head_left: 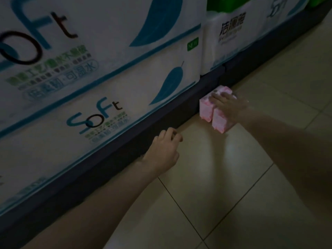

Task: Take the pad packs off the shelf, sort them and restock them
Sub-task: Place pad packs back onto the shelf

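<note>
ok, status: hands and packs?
Right hand flat on two pink pad packs on the floor by the shelf base. Left hand empty. Nothing in the way.

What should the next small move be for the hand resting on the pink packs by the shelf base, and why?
Probably close the right hand around the pink packs and lift them. The palm lies on top with fingers spread, not clearly gripping, and the packs sit on the tiled floor against the dark shelf base. The left hand is empty, loosely curled near the base, free to steady them.
</note>
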The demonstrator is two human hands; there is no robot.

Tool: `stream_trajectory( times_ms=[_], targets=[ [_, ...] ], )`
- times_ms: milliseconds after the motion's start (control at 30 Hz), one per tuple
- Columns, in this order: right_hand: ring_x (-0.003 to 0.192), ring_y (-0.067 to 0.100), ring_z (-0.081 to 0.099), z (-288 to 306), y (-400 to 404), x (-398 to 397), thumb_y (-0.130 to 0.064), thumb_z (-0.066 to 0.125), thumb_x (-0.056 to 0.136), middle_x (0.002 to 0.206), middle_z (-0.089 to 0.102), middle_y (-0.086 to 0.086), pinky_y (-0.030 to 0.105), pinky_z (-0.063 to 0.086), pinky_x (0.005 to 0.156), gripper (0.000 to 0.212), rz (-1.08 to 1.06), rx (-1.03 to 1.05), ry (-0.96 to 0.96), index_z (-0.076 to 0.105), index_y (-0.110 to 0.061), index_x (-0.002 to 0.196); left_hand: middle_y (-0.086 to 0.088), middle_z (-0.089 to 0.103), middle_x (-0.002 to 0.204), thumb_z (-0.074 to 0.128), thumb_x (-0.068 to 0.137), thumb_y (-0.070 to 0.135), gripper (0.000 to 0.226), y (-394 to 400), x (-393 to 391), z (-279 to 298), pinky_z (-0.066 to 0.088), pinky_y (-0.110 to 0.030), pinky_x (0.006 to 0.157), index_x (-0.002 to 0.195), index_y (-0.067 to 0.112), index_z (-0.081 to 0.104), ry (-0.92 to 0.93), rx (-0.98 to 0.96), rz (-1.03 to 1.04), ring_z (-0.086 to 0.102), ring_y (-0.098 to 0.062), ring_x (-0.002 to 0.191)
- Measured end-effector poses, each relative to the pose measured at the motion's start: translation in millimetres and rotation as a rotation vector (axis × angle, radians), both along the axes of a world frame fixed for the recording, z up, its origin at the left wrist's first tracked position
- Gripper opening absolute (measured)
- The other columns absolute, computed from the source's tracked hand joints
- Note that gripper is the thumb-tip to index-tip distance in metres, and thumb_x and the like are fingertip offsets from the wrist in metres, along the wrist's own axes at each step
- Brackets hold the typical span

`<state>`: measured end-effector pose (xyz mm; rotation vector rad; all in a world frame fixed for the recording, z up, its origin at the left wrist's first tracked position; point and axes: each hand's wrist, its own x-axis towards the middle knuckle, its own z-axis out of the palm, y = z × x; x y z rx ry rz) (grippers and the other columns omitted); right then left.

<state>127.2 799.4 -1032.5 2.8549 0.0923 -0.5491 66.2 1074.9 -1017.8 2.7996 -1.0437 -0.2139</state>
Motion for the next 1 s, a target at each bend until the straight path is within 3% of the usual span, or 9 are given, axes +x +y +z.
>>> stream_trajectory(
  times_ms=[100, 167, 300, 467, 567, 633, 733, 867, 1000],
  targets=[
    [0.129, 0.035, 0.038, -13.7, 9.1, 23.3, -0.052, 0.071, 0.067, 0.146, 0.024, 0.012, 0.052, 0.037, 0.102, 0.099, -0.070, -0.057, -0.152, 0.019, -0.020, 0.145, -0.008, 0.038, 0.130, 0.049, 0.086, 0.012, 0.040, 4.8, 2.3, -8.0, 0.038, -0.035, 0.090, 0.126, 0.011, 0.046, 0.015, -0.019, -0.015, 0.040, -0.025, 0.113],
    [0.112, 0.034, 0.056, -6.8, 15.6, 32.7, -0.044, 0.073, 0.063, 0.128, 0.038, 0.014, 0.048, 0.042, 0.092, 0.085, -0.400, 0.043, -0.232, 0.035, -0.016, 0.134, -0.006, 0.036, 0.130, 0.048, 0.087, 0.012, 0.040, 8.3, 5.0, -11.3, 0.038, -0.035, 0.092, 0.127, 0.013, 0.045, 0.025, -0.026, 0.019, 0.039, -0.023, 0.113],
    [0.115, 0.031, 0.047, -0.1, 18.8, 26.8, -0.049, 0.079, 0.063, 0.129, 0.043, 0.010, 0.042, 0.043, 0.097, 0.095, -0.178, 0.298, 0.051, 0.029, -0.016, 0.137, -0.004, 0.033, 0.133, 0.056, 0.085, 0.018, 0.051, 3.0, 10.6, -12.8, 0.036, -0.033, 0.100, 0.133, 0.015, 0.040, 0.172, -0.129, 0.143, 0.036, -0.021, 0.117],
    [0.110, 0.023, 0.049, 8.0, 65.9, -0.2, -0.055, 0.081, 0.058, 0.121, 0.045, 0.004, 0.033, 0.045, 0.093, 0.097, -0.134, 0.573, 0.180, 0.032, -0.020, 0.135, -0.008, 0.024, 0.150, 0.078, 0.067, 0.037, 0.105, -9.6, 10.8, -13.6, 0.027, -0.031, 0.110, 0.148, 0.012, 0.016, 0.537, -0.280, 0.272, 0.027, -0.024, 0.137],
    [0.111, 0.023, 0.041, 1.9, 77.5, -18.9, -0.059, 0.071, 0.069, 0.108, 0.038, 0.001, 0.038, 0.038, 0.098, 0.079, -0.014, 0.601, 0.066, 0.034, -0.030, 0.132, -0.008, 0.021, 0.153, 0.075, 0.078, 0.018, 0.095, -11.9, 3.2, -18.6, 0.022, -0.016, 0.103, 0.148, 0.007, 0.013, 0.541, -0.261, 0.240, 0.025, -0.020, 0.139],
    [0.119, 0.027, 0.039, -2.6, 72.4, -26.3, -0.054, 0.062, 0.080, 0.118, 0.040, 0.005, 0.040, 0.033, 0.104, 0.067, 0.018, 0.539, 0.106, 0.034, -0.035, 0.137, -0.010, 0.021, 0.153, 0.071, 0.081, 0.023, 0.088, -12.0, 0.9, -25.0, 0.018, -0.016, 0.106, 0.147, 0.006, 0.016, 0.528, -0.221, 0.183, 0.025, -0.021, 0.140],
    [0.122, 0.030, 0.041, -8.6, 58.7, -39.4, -0.050, 0.061, 0.083, 0.141, 0.028, 0.007, 0.039, 0.037, 0.103, 0.081, 0.057, 0.405, 0.247, 0.015, -0.033, 0.148, -0.008, 0.027, 0.151, 0.067, 0.083, 0.022, 0.078, -12.1, 0.5, -31.3, 0.021, -0.017, 0.101, 0.146, 0.010, 0.023, 0.418, -0.069, 0.101, 0.028, -0.020, 0.137],
    [0.124, 0.035, 0.038, -31.6, 65.0, -52.8, -0.052, 0.067, 0.077, 0.148, 0.019, 0.007, 0.041, 0.037, 0.102, 0.102, -0.044, 0.323, 0.167, -0.001, -0.028, 0.149, -0.009, 0.037, 0.142, 0.072, 0.079, 0.021, 0.069, -9.3, 4.0, -29.7, 0.026, -0.014, 0.088, 0.138, 0.009, 0.036, 0.386, -0.051, 0.038, 0.037, -0.020, 0.129],
    [0.105, 0.025, 0.056, -29.2, 73.8, -53.3, -0.035, 0.073, 0.077, 0.125, 0.052, 0.005, 0.028, 0.047, 0.082, 0.071, -0.251, 0.554, 0.053, 0.036, -0.021, 0.136, 0.000, 0.055, 0.122, 0.077, 0.075, 0.019, 0.057, 8.7, 11.7, -17.2, 0.040, -0.006, 0.069, 0.125, 0.011, 0.050, 0.700, -0.123, 0.190, 0.052, -0.012, 0.104]
  ],
)
